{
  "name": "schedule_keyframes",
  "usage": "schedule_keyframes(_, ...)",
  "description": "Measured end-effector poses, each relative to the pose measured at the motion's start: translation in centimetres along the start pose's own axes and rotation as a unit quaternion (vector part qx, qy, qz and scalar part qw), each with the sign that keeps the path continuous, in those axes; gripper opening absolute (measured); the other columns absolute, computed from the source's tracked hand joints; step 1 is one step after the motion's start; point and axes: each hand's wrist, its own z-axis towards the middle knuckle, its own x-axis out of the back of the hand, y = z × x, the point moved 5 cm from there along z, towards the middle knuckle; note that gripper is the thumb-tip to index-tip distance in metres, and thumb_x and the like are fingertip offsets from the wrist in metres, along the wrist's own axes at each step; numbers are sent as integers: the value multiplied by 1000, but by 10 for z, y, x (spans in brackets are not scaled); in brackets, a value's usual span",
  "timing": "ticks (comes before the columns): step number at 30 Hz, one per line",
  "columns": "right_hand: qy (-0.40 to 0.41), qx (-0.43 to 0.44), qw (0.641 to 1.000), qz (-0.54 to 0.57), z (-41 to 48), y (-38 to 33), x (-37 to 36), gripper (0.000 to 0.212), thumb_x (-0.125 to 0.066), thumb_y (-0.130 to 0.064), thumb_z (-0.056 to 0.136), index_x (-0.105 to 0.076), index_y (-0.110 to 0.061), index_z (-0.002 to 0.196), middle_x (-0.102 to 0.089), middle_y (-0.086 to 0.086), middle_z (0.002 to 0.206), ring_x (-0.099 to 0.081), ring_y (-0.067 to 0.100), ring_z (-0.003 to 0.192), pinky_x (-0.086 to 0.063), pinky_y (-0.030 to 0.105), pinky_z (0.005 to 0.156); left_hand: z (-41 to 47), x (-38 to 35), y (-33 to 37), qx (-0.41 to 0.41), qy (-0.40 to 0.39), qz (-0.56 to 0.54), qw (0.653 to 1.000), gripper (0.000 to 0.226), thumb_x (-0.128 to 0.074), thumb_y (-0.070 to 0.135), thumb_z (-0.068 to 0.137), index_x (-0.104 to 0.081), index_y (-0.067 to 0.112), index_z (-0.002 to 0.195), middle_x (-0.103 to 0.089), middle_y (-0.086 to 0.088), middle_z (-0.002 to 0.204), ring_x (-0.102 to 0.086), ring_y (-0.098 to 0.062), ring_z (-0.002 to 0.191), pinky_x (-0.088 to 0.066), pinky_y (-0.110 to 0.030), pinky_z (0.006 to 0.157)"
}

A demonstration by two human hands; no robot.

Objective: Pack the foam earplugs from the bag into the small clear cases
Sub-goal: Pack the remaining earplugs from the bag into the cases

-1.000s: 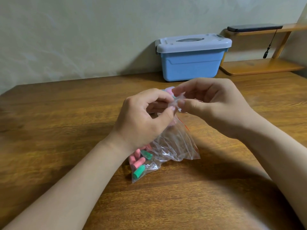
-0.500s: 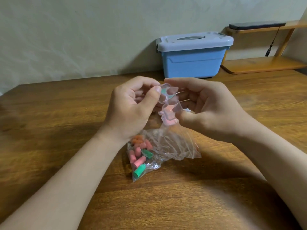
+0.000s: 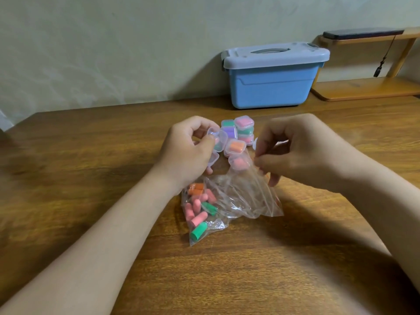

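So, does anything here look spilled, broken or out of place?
Nothing stands out. The small clear cases lie in a loose, uneven cluster on the table, and the unpacked earplugs sit inside the bag.

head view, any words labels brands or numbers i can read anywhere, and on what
No text can be read anywhere in this view.
clear bag: no print shows.
small clear cases: no labels show.
blue storage box: no brand or marking shows on its lid or wall.
dark flat device on the shelf: no writing shows.
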Motion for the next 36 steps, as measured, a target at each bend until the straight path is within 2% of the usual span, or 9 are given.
schedule_keyframes(6, -49, -45, 998, 5, -3, 0, -13, 15, -72, 0, 83, -71, -9, 71, -72, 1, 64, -72, 15, 55, -52, 18, 50, -3, -7, -8, 55, 4, -21, 998, 17, -58, 11, 99, -68, 19, 87, -63, 4, 76, -67, -14, 61, -50, -27, 46)
schedule_keyframes(10, -103, -20, 994, 13, -4, -5, -25, 29, -65, -20, 95, -77, -6, 73, -73, 2, 65, -69, 20, 58, -58, 32, 56, -1, -7, -10, 51, 26, 14, 998, 14, -59, 9, 97, -70, 14, 92, -69, -4, 89, -67, -9, 76, -55, -21, 60)
schedule_keyframes(13, -126, 17, 992, 16, -6, -10, -32, 39, -60, -18, 97, -71, -10, 60, -60, -7, 56, -53, 13, 51, -46, 24, 50, -3, -9, -9, 64, 22, 2, 998, 15, -55, 4, 98, -68, 10, 96, -66, -5, 90, -65, 2, 64, -47, -11, 47)
schedule_keyframes(18, -196, 61, 979, 8, -11, -17, -45, 32, -63, 7, 84, -80, -18, 96, -78, -5, 90, -73, 13, 84, -59, 35, 79, -6, -11, -11, 79, 34, -14, 996, 17, -54, 7, 98, -66, 15, 90, -64, -2, 83, -68, -18, 57, -57, -36, 50)
schedule_keyframes(23, -232, 77, 970, 11, -14, -15, -55, 15, -68, 3, 84, -73, -5, 72, -63, -4, 60, -53, 1, 53, -41, 13, 56, -6, -12, -10, 88, 37, -14, 995, 15, -54, 8, 98, -65, 16, 91, -63, -1, 85, -67, -15, 58, -58, -36, 51)
schedule_keyframes(27, -225, 114, 968, 13, -13, -18, -60, 46, -64, -14, 96, -53, -2, 54, -47, 2, 54, -37, 5, 51, -34, 18, 51, -6, -11, -8, 90, 37, -6, 995, 15, -55, 9, 98, -65, 17, 91, -64, -1, 87, -69, -16, 60, -58, -34, 50)
schedule_keyframes(31, -201, 120, 972, 2, -10, -13, -60, 36, -57, -25, 98, -70, 4, 80, -64, 7, 66, -50, 10, 55, -46, 25, 54, -5, -9, -8, 92, 45, -11, 995, 17, -55, 8, 99, -64, 18, 88, -66, -2, 88, -70, -13, 61, -53, -25, 46)
schedule_keyframes(33, -202, 120, 972, -18, -10, -13, -60, 17, -61, -12, 97, -75, -4, 103, -75, -4, 84, -65, 2, 70, -53, 23, 66, -4, -9, -8, 96, 50, -17, 994, 18, -55, 6, 98, -65, 17, 89, -66, -1, 89, -68, -3, 60, -49, -16, 46)
schedule_keyframes(36, -184, 123, 975, -30, -9, -15, -62, 22, -67, -5, 91, -76, -14, 108, -76, -10, 96, -71, 2, 86, -57, 24, 74, -4, -9, -8, 101, 56, -26, 993, 16, -53, 6, 99, -66, 14, 94, -66, 0, 94, -65, 7, 63, -47, -10, 46)
